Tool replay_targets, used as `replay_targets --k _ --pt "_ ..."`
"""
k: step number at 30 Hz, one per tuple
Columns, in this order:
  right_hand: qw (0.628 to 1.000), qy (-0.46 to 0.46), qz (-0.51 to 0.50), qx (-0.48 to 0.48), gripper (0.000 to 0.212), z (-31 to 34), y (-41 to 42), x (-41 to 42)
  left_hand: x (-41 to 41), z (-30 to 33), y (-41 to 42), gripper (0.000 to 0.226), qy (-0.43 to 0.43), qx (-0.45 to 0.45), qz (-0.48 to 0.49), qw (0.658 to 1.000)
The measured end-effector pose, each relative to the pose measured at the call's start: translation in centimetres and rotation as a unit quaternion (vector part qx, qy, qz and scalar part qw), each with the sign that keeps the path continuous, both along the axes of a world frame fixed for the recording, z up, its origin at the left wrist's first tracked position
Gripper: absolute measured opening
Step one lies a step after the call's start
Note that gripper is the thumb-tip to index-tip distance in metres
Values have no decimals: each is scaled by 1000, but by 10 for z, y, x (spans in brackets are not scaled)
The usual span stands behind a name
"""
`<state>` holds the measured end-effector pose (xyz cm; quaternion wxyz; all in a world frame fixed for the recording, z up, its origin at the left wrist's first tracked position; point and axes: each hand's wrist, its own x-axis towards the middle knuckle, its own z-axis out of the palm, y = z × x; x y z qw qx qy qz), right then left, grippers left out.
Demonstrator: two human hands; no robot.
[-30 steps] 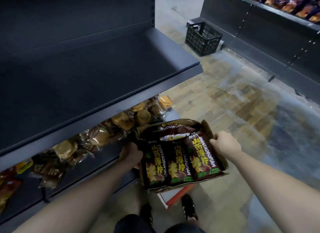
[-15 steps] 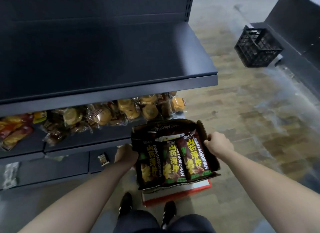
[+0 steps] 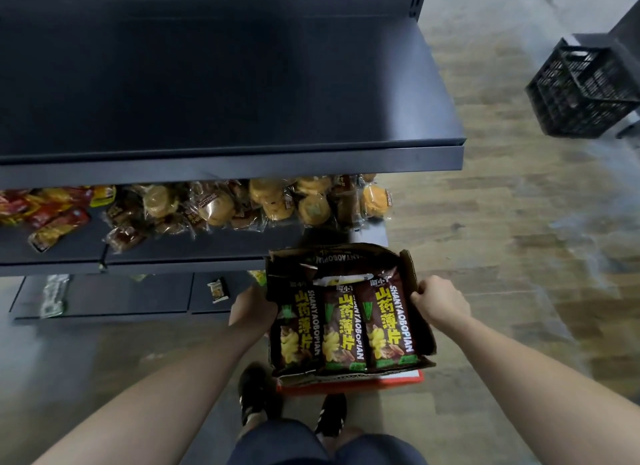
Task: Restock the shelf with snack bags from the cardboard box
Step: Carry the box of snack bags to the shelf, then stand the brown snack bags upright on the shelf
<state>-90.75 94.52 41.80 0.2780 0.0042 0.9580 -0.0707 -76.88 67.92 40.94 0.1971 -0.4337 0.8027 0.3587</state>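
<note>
An open cardboard box (image 3: 408, 267) hangs in front of me, below the shelf's right end. Three dark snack bags (image 3: 343, 329) with yellow lettering lie side by side in it, and more bags show behind them. My left hand (image 3: 251, 310) grips the box's left side, partly hidden behind it. My right hand (image 3: 440, 300) clasps the right wall. The dark upper shelf (image 3: 221, 97) above the box is bare.
The lower shelf (image 3: 194, 246) holds wrapped buns and red and yellow packets. A few packets lie on the bottom shelf (image 3: 104, 293). A black plastic crate (image 3: 581, 90) stands on the wooden floor at the far right. A red and white box (image 3: 349, 385) sits by my feet.
My view has swung left to face the shelf squarely, so the crate has slid to the right. Both hands keep hold of the box, which stays low in front of me.
</note>
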Motion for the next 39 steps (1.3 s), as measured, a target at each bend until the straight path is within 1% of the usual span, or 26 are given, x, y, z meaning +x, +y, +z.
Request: replay_targets --k 4,9,13,15,16,17,19,20,21,23,25,27,29,33,35,39 --pt "1000 -11 1 -2 15 -7 3 2 1 -6 -1 16 -13 -6 -16 1000" --pt "1000 -5 -12 -5 15 -12 -1 5 2 -9 -4 14 -14 -45 -63 997" --pt "999 -34 -29 -2 21 -12 -6 5 3 -10 -2 20 -19 -53 -84 995" --pt "998 -44 -40 -14 21 -10 -9 7 1 -6 4 15 -12 -63 -82 995" --pt "998 -30 -42 -20 20 -8 -11 10 1 -2 8 18 -1 -77 -78 994" --pt "999 8 -32 -21 21 -5 -15 14 0 1 12 25 17 -103 -81 991" --pt "992 119 37 -5 24 1 -21 24 0 8 21 35 67 -178 -120 974" --pt "983 161 84 -4 25 3 -25 29 -1 9 25 37 89 -201 -154 963" --pt "976 180 126 -6 26 4 -29 34 -2 10 30 38 100 -205 -185 956" --pt "973 164 161 -4 31 1 -38 43 -3 9 37 36 76 -183 -223 954" --pt "981 118 154 24 43 -4 -47 51 -5 7 43 33 27 -146 -222 964" --pt "986 88 136 33 45 -8 -54 59 -8 3 48 34 -3 -133 -218 967" --pt "988 70 132 29 47 -13 -57 63 -11 -1 52 39 -17 -132 -210 969" --pt "994 -4 107 31 76 -22 -56 66 -10 -6 63 61 -25 -116 -159 980" --pt "996 -31 84 29 81 -23 -55 67 -7 -11 68 71 -35 -129 -157 979" --pt "997 -45 48 31 84 -23 -57 65 -7 -18 78 76 -73 -140 -158 975"
